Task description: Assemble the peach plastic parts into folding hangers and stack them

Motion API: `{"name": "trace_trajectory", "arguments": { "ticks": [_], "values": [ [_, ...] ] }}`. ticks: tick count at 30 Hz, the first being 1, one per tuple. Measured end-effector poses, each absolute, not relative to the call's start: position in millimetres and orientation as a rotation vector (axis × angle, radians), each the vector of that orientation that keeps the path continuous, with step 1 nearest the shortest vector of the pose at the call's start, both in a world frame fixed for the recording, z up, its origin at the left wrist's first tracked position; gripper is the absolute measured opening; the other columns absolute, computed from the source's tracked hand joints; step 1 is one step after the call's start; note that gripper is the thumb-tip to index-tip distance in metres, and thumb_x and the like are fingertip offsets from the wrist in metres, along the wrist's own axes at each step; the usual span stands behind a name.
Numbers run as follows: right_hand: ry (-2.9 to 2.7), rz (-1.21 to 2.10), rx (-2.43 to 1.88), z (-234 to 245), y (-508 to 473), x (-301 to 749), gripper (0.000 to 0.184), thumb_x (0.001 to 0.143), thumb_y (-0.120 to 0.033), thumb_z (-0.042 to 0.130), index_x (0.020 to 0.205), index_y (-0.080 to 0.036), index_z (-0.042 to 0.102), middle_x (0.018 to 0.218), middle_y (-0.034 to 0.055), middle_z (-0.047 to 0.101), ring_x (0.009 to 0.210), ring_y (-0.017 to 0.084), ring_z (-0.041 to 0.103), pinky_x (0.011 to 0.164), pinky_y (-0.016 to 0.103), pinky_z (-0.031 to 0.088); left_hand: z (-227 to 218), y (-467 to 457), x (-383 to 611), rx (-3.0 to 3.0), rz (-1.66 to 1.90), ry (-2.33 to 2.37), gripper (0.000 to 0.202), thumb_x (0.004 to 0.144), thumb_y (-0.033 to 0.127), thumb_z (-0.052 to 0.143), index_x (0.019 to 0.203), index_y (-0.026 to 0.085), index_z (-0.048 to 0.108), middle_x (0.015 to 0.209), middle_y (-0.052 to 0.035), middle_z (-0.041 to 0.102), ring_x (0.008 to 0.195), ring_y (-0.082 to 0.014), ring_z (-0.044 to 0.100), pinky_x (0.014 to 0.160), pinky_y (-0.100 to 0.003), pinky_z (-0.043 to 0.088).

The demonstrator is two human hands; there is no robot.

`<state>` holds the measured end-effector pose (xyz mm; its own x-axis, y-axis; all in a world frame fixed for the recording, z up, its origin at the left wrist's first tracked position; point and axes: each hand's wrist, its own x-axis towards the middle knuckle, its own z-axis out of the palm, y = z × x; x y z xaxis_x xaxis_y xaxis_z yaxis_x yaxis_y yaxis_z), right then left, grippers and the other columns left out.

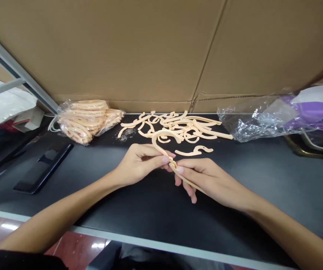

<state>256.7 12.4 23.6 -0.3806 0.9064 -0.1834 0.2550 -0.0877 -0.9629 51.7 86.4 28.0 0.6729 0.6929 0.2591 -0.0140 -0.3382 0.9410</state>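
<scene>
My left hand [141, 163] and my right hand [206, 178] meet above the black tabletop [276, 187]. Both pinch one peach-coloured plastic hook piece [163, 140]. Its curved hook end rises behind my left fingers, and its straight stem runs down under my right palm. The fingertips of both hands touch near the middle of the piece. Just beyond my hands lies a single loose hook piece [195, 151], and behind it a pile of several more peach hook pieces [178, 125].
A clear bag of the same peach pieces [86, 118] lies at the back left. A dark phone [44, 168] rests at the left. Crumpled clear plastic [257, 120] and a purple-and-white packet [322, 108] sit at the right. A cardboard wall [150, 48] stands behind.
</scene>
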Motion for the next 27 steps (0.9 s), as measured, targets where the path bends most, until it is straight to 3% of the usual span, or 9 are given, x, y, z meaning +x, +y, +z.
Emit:
{"name": "trace_trajectory", "arguments": {
  "ticks": [5,12,17,23,27],
  "values": [
    [-1.551,1.576,-1.240,21,12,258,0.042,0.100,-0.049,0.047,0.075,-0.017,0.058,0.048,-0.0059,0.050,0.040,0.007,0.047,0.046,0.021,0.037,29,84,53,1.953,0.877,0.477,0.019,0.091,0.015,0.064,0.078,0.012,0.078,0.085,-0.0103,0.077,0.082,-0.0147,0.071,0.073,-0.020,0.058],
    [-1.420,1.738,-1.106,21,10,260,0.044,0.095,-0.053,0.054,0.071,-0.016,0.058,0.051,-0.0066,0.042,0.043,0.006,0.036,0.041,0.020,0.028,31,76,53,2.166,0.882,0.450,0.024,0.096,0.015,0.055,0.084,0.012,0.075,0.079,-0.0055,0.075,0.071,-0.0116,0.068,0.068,-0.020,0.056],
    [-1.393,1.767,-1.100,23,9,258,0.045,0.093,-0.055,0.055,0.070,-0.016,0.058,0.052,-0.0060,0.040,0.045,0.006,0.034,0.040,0.021,0.023,29,70,54,2.198,0.972,0.426,0.024,0.095,0.012,0.054,0.080,0.011,0.074,0.083,-0.0079,0.075,0.071,-0.0121,0.068,0.068,-0.021,0.055],
    [-1.411,1.729,-1.133,25,7,254,0.045,0.092,-0.056,0.057,0.068,-0.017,0.057,0.050,-0.0064,0.039,0.044,0.006,0.034,0.039,0.022,0.023,24,71,51,2.219,1.027,0.377,0.023,0.094,0.011,0.056,0.080,0.013,0.074,0.084,-0.0072,0.076,0.076,-0.0136,0.070,0.072,-0.023,0.056],
    [-1.568,1.496,-1.233,28,5,251,0.045,0.096,-0.052,0.051,0.068,-0.018,0.056,0.051,-0.0052,0.044,0.046,0.007,0.041,0.044,0.022,0.030,21,75,50,2.238,1.088,0.362,0.022,0.093,0.009,0.057,0.079,0.014,0.074,0.088,-0.0070,0.078,0.083,-0.0151,0.073,0.078,-0.023,0.058]
  ]
}}
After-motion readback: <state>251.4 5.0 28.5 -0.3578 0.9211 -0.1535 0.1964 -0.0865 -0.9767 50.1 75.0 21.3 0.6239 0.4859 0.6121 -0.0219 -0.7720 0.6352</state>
